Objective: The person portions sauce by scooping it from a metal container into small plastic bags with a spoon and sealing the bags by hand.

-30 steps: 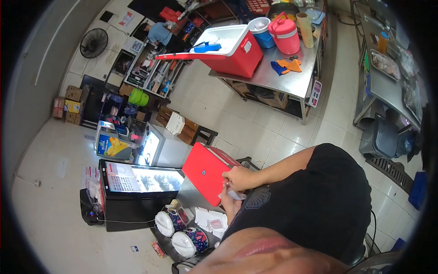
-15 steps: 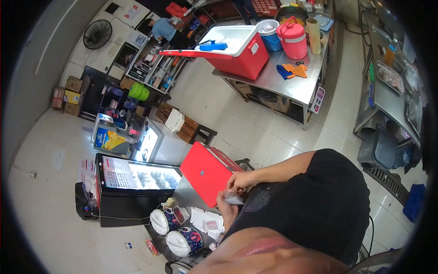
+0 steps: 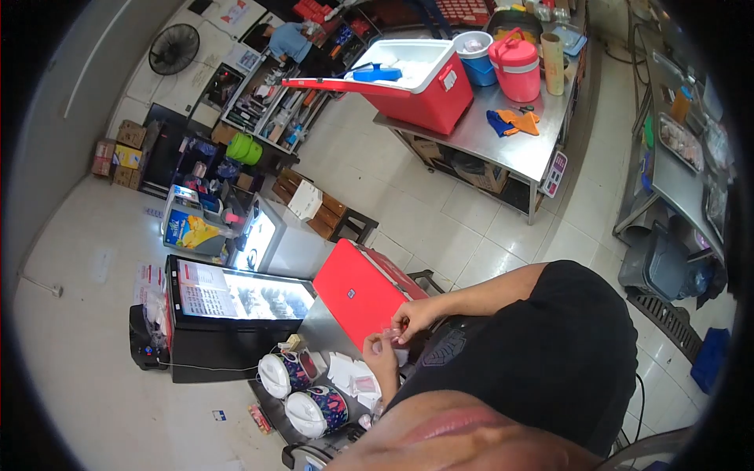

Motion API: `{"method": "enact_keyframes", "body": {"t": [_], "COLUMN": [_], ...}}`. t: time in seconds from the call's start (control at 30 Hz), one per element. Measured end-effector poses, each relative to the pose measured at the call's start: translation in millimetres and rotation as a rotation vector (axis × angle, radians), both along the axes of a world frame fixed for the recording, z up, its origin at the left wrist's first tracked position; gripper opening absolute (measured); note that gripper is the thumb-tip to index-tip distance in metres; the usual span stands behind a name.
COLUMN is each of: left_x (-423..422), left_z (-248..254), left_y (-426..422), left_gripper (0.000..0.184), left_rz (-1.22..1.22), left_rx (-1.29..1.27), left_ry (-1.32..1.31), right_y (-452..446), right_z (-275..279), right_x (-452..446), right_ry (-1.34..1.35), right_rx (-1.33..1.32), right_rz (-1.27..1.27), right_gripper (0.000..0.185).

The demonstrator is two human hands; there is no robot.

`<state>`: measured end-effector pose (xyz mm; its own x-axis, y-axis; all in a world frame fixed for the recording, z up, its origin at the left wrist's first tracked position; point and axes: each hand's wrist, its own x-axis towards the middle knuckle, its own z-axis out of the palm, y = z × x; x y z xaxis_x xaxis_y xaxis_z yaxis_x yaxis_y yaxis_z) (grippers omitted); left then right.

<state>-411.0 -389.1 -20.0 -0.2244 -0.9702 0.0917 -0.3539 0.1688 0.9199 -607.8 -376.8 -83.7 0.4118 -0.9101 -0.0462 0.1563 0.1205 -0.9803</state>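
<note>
My right hand (image 3: 416, 316) and my left hand (image 3: 380, 357) meet close to my chest, beside a red cooler box with its lid closed (image 3: 353, 294). Between their pinched fingers is a small, clear plastic bag (image 3: 395, 336); its lower part hangs pale below the fingertips and what it holds is too small to tell. White papers or opened wrappers (image 3: 345, 373) lie on the metal counter just past my left hand, with a small clear packet (image 3: 364, 385) on them.
Two patterned tubs with white lids (image 3: 310, 412) stand on the counter near a lit display fridge (image 3: 236, 314). An open red cooler (image 3: 424, 94) and a pink jug (image 3: 516, 69) sit on a steel table (image 3: 526, 161). A person (image 3: 290, 43) works at the far shelves.
The fingers of both hands have shifted on the clear bag, and my left hand has moved slightly left and its fingertips now pinch upward. The camera view has also shifted a little.
</note>
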Motion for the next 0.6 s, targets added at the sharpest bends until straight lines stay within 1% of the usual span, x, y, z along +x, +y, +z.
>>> {"method": "enact_keyframes", "body": {"t": [0.07,0.17,0.27,0.37,0.43,0.47,0.57,0.6], "left_x": [-15,-24,-37,-17,-6,-1,12,13], "left_z": [4,9,21,-1,-8,-11,-18,-11], "left_y": [11,22,30,8,-5,-9,-20,-18], "left_gripper": [0.014,0.017,0.019,0.013,0.01,0.008,0.007,0.008], "left_rz": [0.117,0.139,0.153,0.071,0.046,0.036,-0.056,-0.088], "left_rx": [-0.271,-0.295,-0.254,-0.242,0.054,0.205,0.417,0.529], "left_ry": [-0.123,-0.41,-0.424,-0.303,-0.128,-0.04,0.068,0.134], "right_y": [10,12,17,12,7,10,20,23], "right_z": [19,32,45,45,33,38,58,64], "right_x": [0,8,17,10,12,11,-7,-11], "right_ry": [0.078,0.19,0.167,0.195,0.277,0.317,0.367,0.414], "right_rx": [0.036,0.2,0.249,0.172,-0.162,-0.327,-0.565,-0.63], "right_rz": [-0.107,-0.374,-0.553,-0.532,-0.521,-0.507,-0.221,-0.173], "right_gripper": [0.028,0.032,0.03,0.027,0.023,0.021,0.014,0.013]}}
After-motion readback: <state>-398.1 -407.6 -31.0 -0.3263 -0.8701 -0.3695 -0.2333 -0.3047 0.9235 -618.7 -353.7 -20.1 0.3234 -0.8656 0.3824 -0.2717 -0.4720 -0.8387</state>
